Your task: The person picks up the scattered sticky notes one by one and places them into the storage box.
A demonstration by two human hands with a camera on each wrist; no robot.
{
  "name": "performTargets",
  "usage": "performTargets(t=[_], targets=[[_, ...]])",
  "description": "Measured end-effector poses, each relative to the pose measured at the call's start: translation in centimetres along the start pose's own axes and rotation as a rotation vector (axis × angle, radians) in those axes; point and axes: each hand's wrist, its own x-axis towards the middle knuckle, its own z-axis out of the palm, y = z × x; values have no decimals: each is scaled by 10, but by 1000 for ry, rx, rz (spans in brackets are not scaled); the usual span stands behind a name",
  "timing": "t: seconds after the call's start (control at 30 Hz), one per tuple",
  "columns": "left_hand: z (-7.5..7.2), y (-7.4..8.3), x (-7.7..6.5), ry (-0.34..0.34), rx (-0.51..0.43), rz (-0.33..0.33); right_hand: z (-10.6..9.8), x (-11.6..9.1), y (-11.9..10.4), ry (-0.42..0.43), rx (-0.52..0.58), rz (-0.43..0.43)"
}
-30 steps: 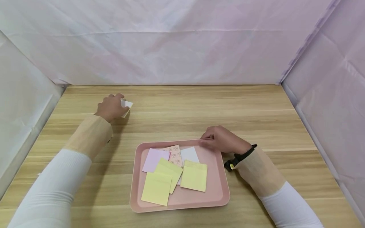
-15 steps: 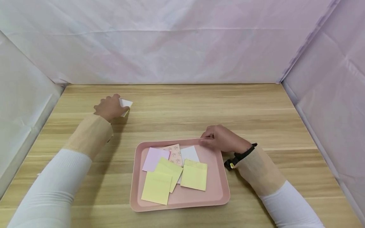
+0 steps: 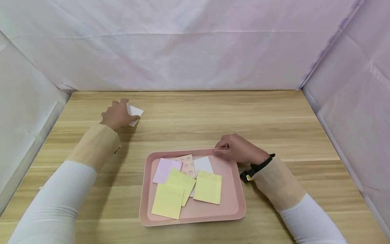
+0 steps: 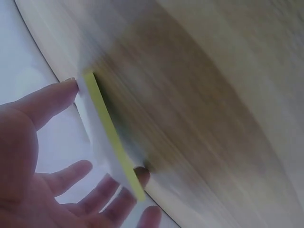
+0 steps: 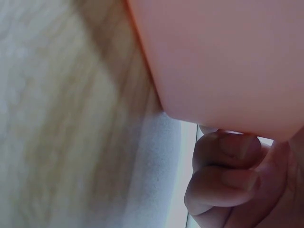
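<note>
At the far left of the table in the head view, my left hand (image 3: 117,114) grips a sticky note pad (image 3: 134,113) with a white face. The left wrist view shows the pad's yellow edge (image 4: 111,128), with the thumb at one end and a fingertip curled round the other. My right hand (image 3: 239,149) pinches the far right corner of a pink tray (image 3: 230,203) between thumb and curled fingers. From the right wrist, the tray's pink underside (image 5: 218,57) fills much of the picture, fingers at its rim.
Several sticky note pads lie in the tray: yellow ones (image 3: 208,188) in front, a lilac one (image 3: 164,169), a patterned one (image 3: 188,164) and a white one (image 3: 203,164) behind. The wooden table (image 3: 213,115) ends at a white cloth backdrop (image 3: 189,51).
The left hand and its sticky note pad have shifted only slightly. The right hand keeps its grip on the tray's corner, and the tray's contents lie as before.
</note>
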Motion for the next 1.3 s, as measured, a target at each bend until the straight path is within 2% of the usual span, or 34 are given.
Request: performTargets(t=[0.2, 0.47, 0.8, 1.03, 1.3], targets=[[2, -2, 0, 63, -14, 32, 1, 1, -1, -1, 2, 18], [-2, -3, -2, 98, 12, 66, 0, 2, -1, 3, 1, 18], [-3, 2, -5, 183, -42, 115, -1, 2, -1, -2, 4, 14], [-6, 12, -13, 207, -113, 159, 0, 4, 0, -3, -2, 18], [-9, 24, -21, 190, -111, 190, -2, 4, -2, -11, 2, 12]])
